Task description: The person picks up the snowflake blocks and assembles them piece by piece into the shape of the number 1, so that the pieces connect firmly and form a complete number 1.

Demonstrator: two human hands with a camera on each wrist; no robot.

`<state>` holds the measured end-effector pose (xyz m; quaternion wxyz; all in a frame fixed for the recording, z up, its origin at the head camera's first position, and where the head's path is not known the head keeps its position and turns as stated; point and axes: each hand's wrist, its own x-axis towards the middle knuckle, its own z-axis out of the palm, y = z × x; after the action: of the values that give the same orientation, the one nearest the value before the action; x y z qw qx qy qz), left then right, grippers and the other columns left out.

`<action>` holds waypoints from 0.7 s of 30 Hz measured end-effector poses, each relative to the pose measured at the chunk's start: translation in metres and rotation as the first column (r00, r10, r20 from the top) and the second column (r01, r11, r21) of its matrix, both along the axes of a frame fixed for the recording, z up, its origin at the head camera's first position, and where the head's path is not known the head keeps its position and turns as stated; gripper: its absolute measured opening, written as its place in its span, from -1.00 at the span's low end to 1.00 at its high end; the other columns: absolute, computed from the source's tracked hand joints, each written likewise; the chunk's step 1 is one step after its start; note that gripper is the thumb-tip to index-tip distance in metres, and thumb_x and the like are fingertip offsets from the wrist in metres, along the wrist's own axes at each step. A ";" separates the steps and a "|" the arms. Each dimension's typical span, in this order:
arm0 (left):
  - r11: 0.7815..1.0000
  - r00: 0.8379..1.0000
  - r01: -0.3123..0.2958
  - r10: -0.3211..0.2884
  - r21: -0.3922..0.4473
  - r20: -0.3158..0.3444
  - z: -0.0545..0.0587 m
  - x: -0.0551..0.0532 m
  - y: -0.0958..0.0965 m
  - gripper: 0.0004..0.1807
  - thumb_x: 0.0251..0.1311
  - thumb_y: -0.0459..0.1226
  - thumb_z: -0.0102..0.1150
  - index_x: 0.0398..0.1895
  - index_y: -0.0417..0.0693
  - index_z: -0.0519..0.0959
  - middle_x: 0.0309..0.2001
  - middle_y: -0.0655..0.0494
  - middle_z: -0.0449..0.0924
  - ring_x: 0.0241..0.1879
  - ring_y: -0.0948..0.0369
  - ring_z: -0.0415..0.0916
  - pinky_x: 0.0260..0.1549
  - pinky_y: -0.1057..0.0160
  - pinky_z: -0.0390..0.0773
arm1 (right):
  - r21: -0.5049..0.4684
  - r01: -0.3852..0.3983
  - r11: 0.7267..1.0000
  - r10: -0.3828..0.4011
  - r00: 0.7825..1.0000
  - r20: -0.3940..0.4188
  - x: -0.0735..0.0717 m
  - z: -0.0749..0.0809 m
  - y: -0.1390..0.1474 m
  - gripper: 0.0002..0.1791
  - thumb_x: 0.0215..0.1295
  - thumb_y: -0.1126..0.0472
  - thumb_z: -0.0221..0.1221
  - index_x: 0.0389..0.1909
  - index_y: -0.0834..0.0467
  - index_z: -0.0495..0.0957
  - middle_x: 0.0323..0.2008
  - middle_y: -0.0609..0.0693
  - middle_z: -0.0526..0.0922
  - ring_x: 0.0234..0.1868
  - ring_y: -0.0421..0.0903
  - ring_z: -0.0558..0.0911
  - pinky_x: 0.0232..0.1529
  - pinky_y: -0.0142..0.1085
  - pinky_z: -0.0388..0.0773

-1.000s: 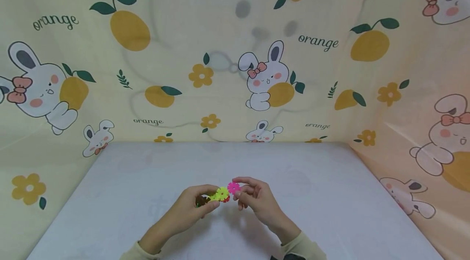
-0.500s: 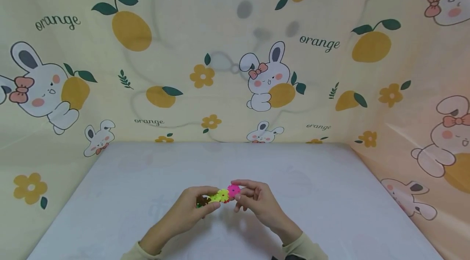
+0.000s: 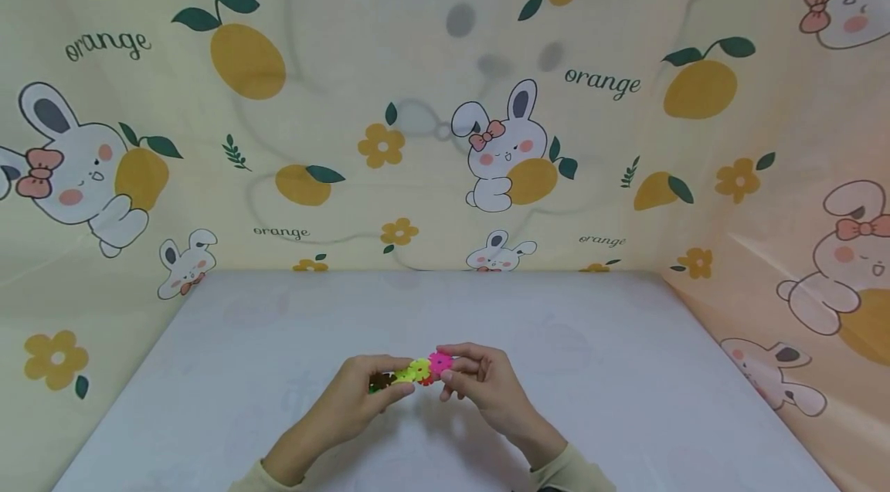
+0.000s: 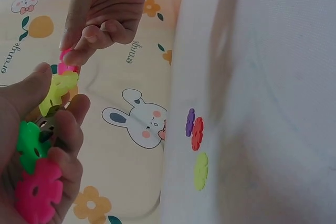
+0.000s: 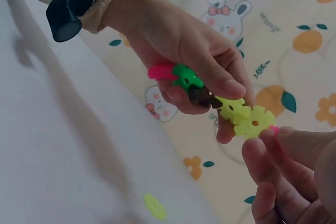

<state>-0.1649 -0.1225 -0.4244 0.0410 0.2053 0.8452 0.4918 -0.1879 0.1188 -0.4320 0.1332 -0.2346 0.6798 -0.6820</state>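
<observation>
My left hand (image 3: 354, 391) grips a short chain of flower-shaped plastic interlocking discs. In the left wrist view the chain runs from a pink disc (image 4: 38, 192) in the palm through a green disc (image 4: 31, 142). A dark brown disc (image 5: 202, 97) and two yellow discs (image 5: 254, 123) follow in the right wrist view. Thumb and fingers of my right hand (image 3: 490, 391) pinch a bright pink disc (image 3: 439, 362) at the chain's right end, its edge right at the outer yellow disc. Seen from the right wrist, fingertips mostly cover this pink disc.
On the white tabletop (image 3: 591, 337) below the hands lie loose discs: purple (image 4: 190, 122), red (image 4: 197, 134) and yellow (image 4: 201, 171). A patterned cloth (image 3: 417, 183) with rabbits and oranges rises behind the table and along both sides.
My right hand has brought the pink disc left and slightly down, from just apart to right against the outer yellow disc. My left hand has stayed nearly still.
</observation>
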 end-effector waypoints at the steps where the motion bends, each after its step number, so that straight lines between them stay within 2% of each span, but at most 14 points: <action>1: 1.000 1.000 -0.002 0.002 -0.003 0.000 0.000 0.000 0.000 -0.53 0.31 -0.05 0.29 0.14 -0.17 0.66 0.00 -0.02 0.75 -0.38 0.34 0.51 -0.44 0.38 0.60 | 0.004 0.000 1.000 0.000 1.000 0.003 0.000 0.000 0.000 -0.50 0.41 0.31 0.21 0.25 0.52 0.40 -0.30 -0.29 0.76 -0.43 -0.33 0.71 -0.32 -0.49 0.55; 9: 1.000 1.000 0.018 -0.018 -0.003 -0.025 0.003 0.000 0.001 -0.54 0.31 -0.07 0.30 0.11 -0.21 0.67 -0.01 -0.07 0.75 -0.39 0.38 0.48 -0.45 0.40 0.56 | 0.015 -0.030 0.999 0.030 0.999 -0.021 -0.001 -0.001 0.003 -0.53 0.41 0.33 0.20 0.24 0.52 0.42 -0.29 -0.22 0.75 -0.41 -0.31 0.71 -0.27 -0.48 0.60; 12: 1.000 0.999 0.024 -0.024 -0.012 -0.037 0.004 0.000 0.001 -0.55 0.31 -0.07 0.29 0.10 -0.22 0.67 -0.03 -0.05 0.76 -0.39 0.40 0.47 -0.44 0.42 0.54 | 0.000 -0.048 0.999 0.048 0.998 -0.027 -0.002 -0.001 0.003 -0.52 0.40 0.37 0.20 0.23 0.56 0.40 -0.26 -0.11 0.75 -0.42 -0.30 0.71 -0.23 -0.46 0.65; 18: 0.999 0.997 0.036 -0.038 -0.033 -0.072 0.001 0.001 0.001 -0.56 0.31 -0.06 0.28 0.07 -0.20 0.69 -0.06 -0.01 0.77 -0.39 0.43 0.45 -0.42 0.43 0.53 | 0.011 -0.059 0.998 0.060 0.997 -0.042 -0.003 -0.002 0.004 -0.53 0.37 0.42 0.18 0.22 0.59 0.39 -0.17 0.30 0.71 -0.41 -0.30 0.69 -0.19 -0.42 0.69; 21: 0.999 0.996 0.033 -0.036 -0.036 -0.085 0.000 0.001 0.001 -0.56 0.31 -0.05 0.28 0.07 -0.19 0.69 -0.08 0.00 0.78 -0.40 0.44 0.43 -0.44 0.43 0.52 | 0.005 -0.062 0.998 0.062 0.997 -0.039 -0.003 -0.003 0.004 -0.53 0.38 0.42 0.18 0.22 0.59 0.39 -0.18 0.26 0.72 -0.41 -0.30 0.69 -0.20 -0.43 0.69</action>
<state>-0.1639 -0.1218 -0.4243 0.0167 0.2400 0.8508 0.4671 -0.1911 0.1225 -0.4349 0.1414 -0.2688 0.6760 -0.6714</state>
